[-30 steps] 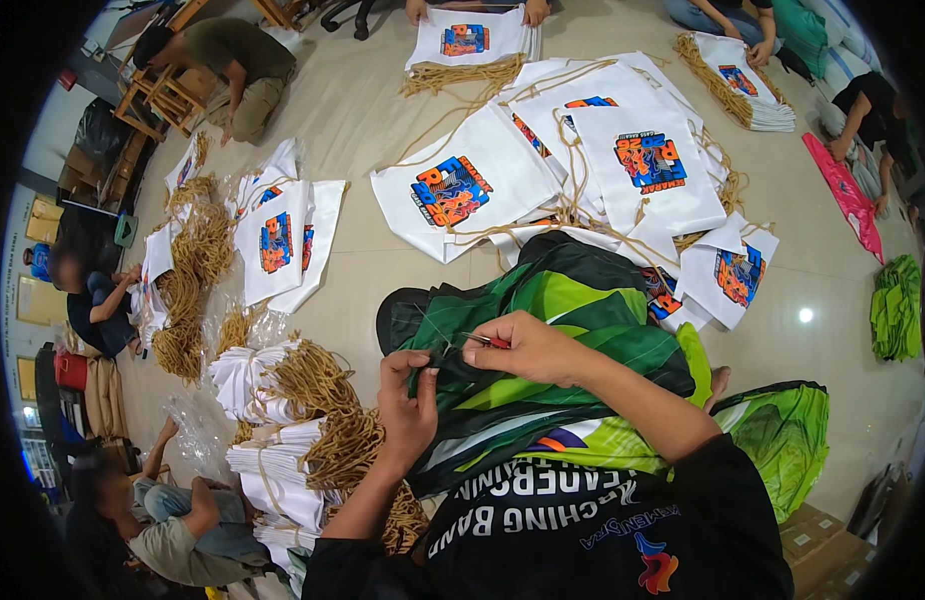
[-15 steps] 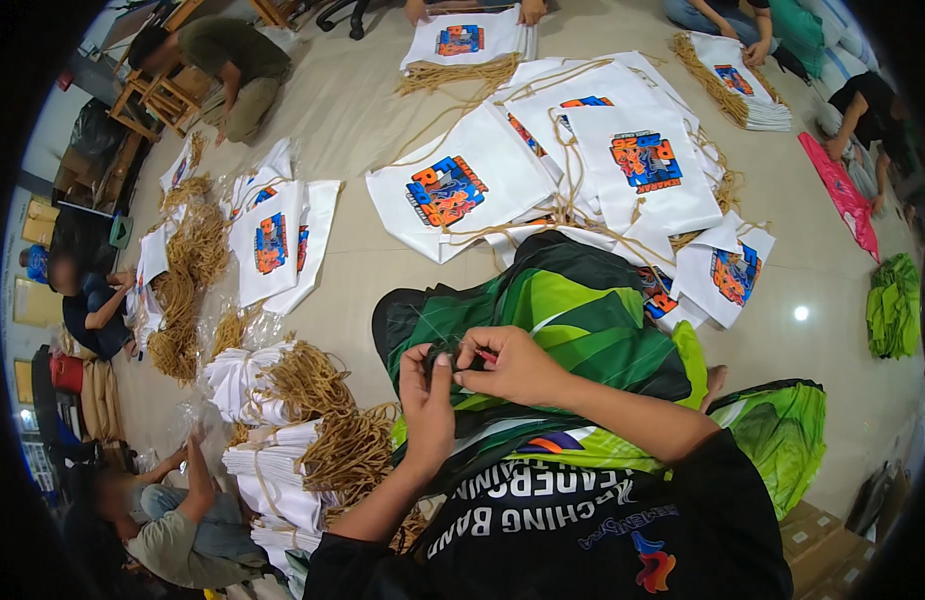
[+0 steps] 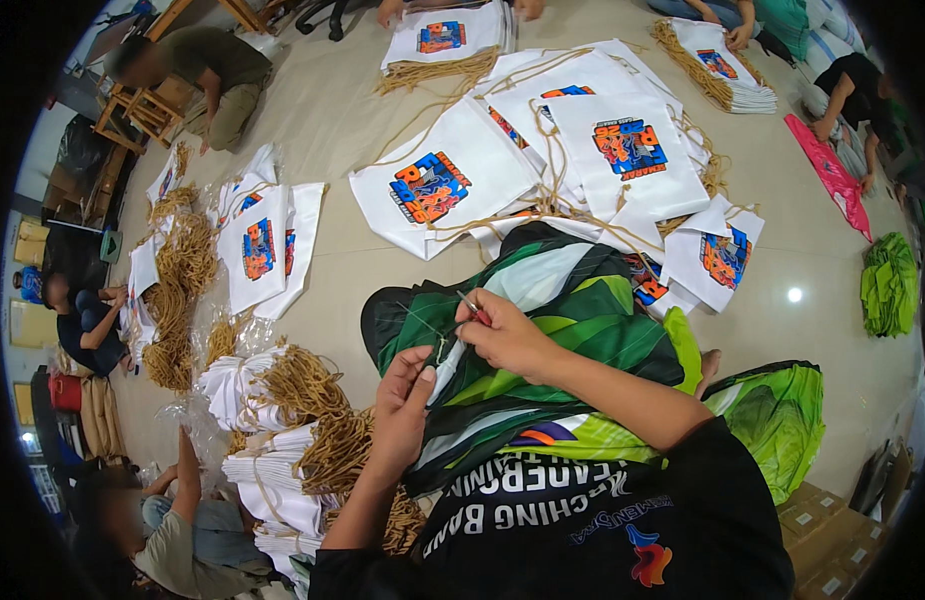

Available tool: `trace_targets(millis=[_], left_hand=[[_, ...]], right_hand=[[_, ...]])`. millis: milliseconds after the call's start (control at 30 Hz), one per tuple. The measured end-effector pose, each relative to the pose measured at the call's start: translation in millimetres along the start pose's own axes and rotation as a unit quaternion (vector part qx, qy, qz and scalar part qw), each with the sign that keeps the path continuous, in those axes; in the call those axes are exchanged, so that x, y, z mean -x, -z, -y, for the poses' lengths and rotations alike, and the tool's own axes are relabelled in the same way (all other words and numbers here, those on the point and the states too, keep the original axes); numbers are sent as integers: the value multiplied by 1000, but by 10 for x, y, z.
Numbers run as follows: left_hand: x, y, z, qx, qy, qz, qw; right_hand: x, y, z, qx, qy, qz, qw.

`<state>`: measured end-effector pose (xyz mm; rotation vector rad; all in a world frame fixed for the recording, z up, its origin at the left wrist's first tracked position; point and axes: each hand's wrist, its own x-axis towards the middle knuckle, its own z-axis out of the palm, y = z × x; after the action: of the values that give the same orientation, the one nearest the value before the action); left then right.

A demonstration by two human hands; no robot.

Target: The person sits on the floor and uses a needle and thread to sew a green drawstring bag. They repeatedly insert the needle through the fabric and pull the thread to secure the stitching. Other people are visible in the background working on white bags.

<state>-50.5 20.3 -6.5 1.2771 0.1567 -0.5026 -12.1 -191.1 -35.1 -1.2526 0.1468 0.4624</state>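
Across my lap lies a green, black and white patterned garment (image 3: 582, 300) of thin cloth, bunched in folds. My left hand (image 3: 402, 395) pinches a bit of this garment, with loose pale threads standing up at its fingertips. Just beyond it to the right, my right hand (image 3: 507, 340) is closed on a small red-handled tool (image 3: 480, 316) with a thin metal tip pointing away to the left. Most of the tool is hidden in the fingers, so its exact kind does not show. The two hands are slightly apart over the cloth.
White printed drawstring bags (image 3: 622, 150) with tan cords lie heaped ahead of me. Tied bundles of bags (image 3: 272, 465) stack at my left. Another bright green garment (image 3: 772, 425) is at my right, above cardboard boxes (image 3: 822, 540). Several people sit around on the tiled floor (image 3: 332, 110).
My hands have drawn apart, the right one rising away from the left. The tool's metal tip and the pale threads now show, and a white fold of the garment has come into view.
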Motion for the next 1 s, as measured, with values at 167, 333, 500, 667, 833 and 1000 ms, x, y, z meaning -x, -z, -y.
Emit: trace_targets(millis=[167,333,500,667,833,1000], left_hand=[[7,-100,-14,-111,-80,7,991],[-14,-95,40,-159,-115,-10,980],[-20,-148,-54,-170,-74,-34,982],[-53,-132,-19,-160,-104,-26,981],[-77,-24,68,-147,-95,-23,984],[-48,-35,81,-186,-158,-75,967]], right_hand=[[27,10,79,-67,-79,17,994],[50,18,140,-63,-104,33,992],[72,11,115,29,-11,19,999],[103,60,43,112,127,49,984],[101,70,42,116,144,67,980],[62,80,23,40,46,66,996]])
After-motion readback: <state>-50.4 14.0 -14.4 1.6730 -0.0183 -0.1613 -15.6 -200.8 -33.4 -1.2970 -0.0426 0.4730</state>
